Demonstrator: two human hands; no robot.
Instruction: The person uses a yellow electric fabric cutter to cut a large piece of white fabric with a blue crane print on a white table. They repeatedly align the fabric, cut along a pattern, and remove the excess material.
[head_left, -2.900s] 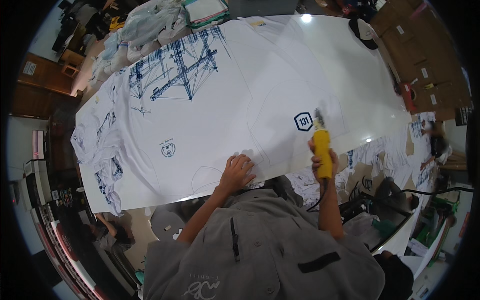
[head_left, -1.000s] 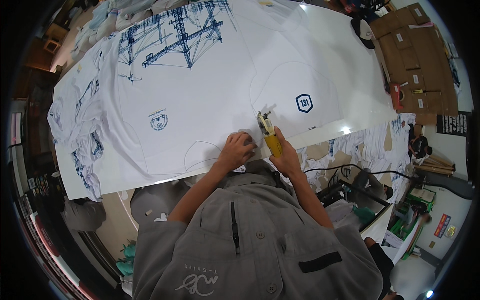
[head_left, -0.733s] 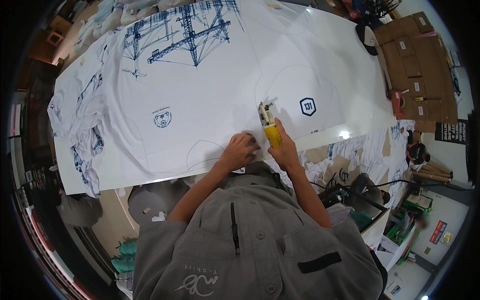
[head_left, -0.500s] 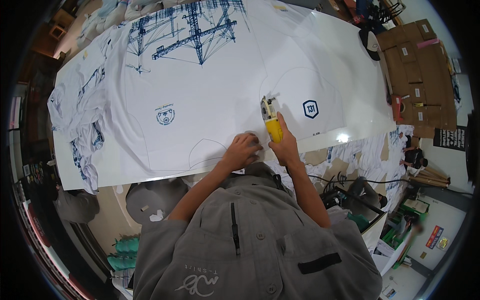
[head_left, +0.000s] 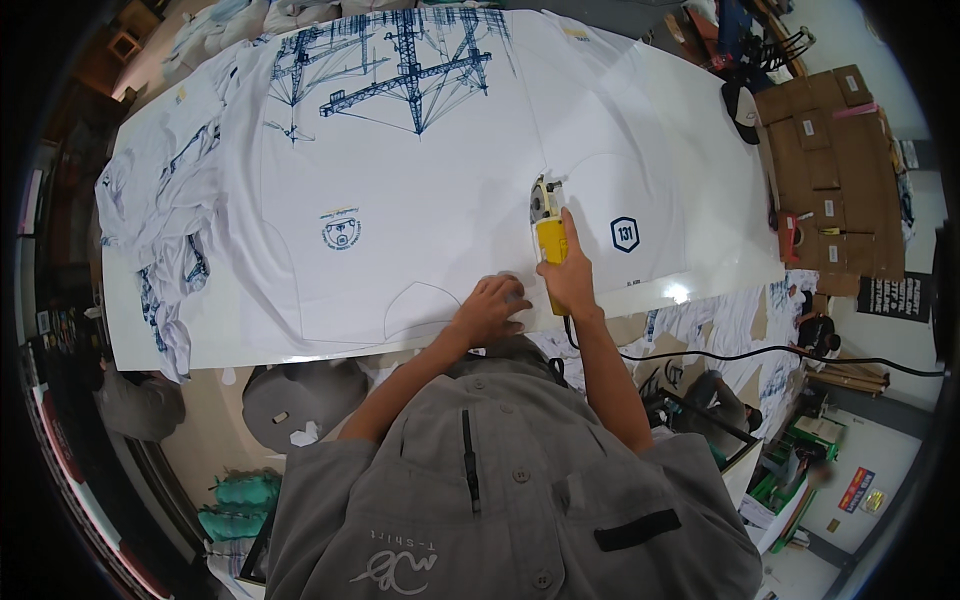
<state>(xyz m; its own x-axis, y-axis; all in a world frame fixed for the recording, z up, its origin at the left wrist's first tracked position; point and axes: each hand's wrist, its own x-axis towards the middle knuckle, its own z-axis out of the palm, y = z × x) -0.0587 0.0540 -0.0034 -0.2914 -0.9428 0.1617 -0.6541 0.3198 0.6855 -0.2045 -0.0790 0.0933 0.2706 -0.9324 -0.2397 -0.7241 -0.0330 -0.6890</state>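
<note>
Farther from the near edge now, the cutter (head_left: 550,240) has slid up past the badge (head_left: 625,234). I have the right hand (head_left: 572,280) wrapped round its yellow body, forefinger along it; the left (head_left: 490,308), half-curled with nothing visibly gripped, rests on the cloth (head_left: 450,200) beside that grip. I'd press there to keep it flat and steer the blade by the drawn line. The cord (head_left: 700,355) trails behind, past the near edge; right of the grip, beyond the badge, the table (head_left: 730,220) gives open room toward the cap (head_left: 740,110).
</note>
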